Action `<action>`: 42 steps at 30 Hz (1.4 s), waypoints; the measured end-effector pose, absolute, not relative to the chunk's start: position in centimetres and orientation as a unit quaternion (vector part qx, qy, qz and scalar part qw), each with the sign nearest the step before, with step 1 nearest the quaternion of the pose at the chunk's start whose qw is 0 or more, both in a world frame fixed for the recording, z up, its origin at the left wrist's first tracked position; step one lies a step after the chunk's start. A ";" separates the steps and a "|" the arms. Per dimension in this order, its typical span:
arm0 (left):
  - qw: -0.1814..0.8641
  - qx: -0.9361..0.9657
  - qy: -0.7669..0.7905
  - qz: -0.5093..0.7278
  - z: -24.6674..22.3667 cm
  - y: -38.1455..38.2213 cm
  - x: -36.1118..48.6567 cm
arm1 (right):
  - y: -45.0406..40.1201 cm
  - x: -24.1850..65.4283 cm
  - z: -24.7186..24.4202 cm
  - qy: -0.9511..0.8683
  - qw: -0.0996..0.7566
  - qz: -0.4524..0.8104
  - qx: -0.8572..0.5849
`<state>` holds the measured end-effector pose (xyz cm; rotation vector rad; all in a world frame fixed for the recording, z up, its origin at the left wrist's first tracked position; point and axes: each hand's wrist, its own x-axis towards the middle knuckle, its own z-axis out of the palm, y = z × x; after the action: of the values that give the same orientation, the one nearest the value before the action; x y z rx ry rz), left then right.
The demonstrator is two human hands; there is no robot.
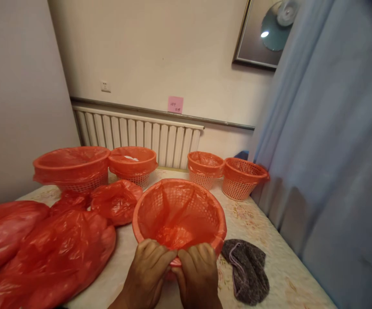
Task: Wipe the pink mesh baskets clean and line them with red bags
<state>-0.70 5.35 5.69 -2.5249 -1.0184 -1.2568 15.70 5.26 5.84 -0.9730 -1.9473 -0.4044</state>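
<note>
In the middle of the table stands an orange plastic basket (219,238) with a perforated wall. A thin red plastic bag (179,206) lines its inside and is folded over the rim. My left hand (149,268) is closed over the near rim, fingers on the inner side. Right beside it, my right hand (198,270) grips the same rim, the two thumbs close together on the near side. The bag's edge under my fingers is partly hidden. Just right of the basket lies a dark grey cloth (248,272) with a pale edge.
Several orange baskets lined with red bags stand behind, including a large one (71,165) at left and one (240,180) near the blue curtain (327,141). Filled-looking red plastic bags (53,253) cover the left side. A radiator (137,133) runs along the wall.
</note>
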 end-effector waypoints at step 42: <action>0.123 -0.824 -0.378 -0.404 6.3 5.3 0.1 | 7.2 16.6 5.7 -0.778 0.515 -0.162 -0.322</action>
<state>0.06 5.28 6.34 -2.4036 -1.1019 -1.1788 16.60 7.23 5.68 -0.7729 -1.8685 -0.3900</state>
